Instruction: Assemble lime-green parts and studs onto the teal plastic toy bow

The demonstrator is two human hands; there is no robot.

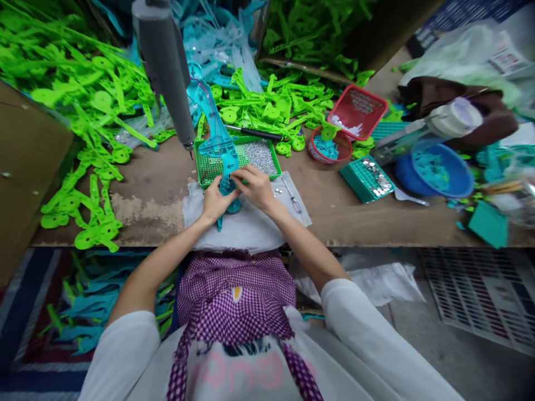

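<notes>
A long blue plastic shell (220, 146) with thin red wires along it lies over a green basket and a white cloth in front of me. My left hand (216, 201) is closed around its near end, thumb on top. My right hand (256, 186) is pinched over the same part from the right, fingertips against the shell. Whatever small piece sits between those fingertips is hidden. Under the shell, the green basket (200, 177) holds many small silver screws (261, 156). The white cloth (251, 231) is spread below both hands.
A grey electric screwdriver (169, 72) hangs at left above the bench. Green plastic parts (100, 100) pile up behind and left. At right stand a red basket (330, 153), a teal box (368, 178) topped with silver discs and a blue bowl (434, 170). A small screwdriver (295, 201) lies on the cloth.
</notes>
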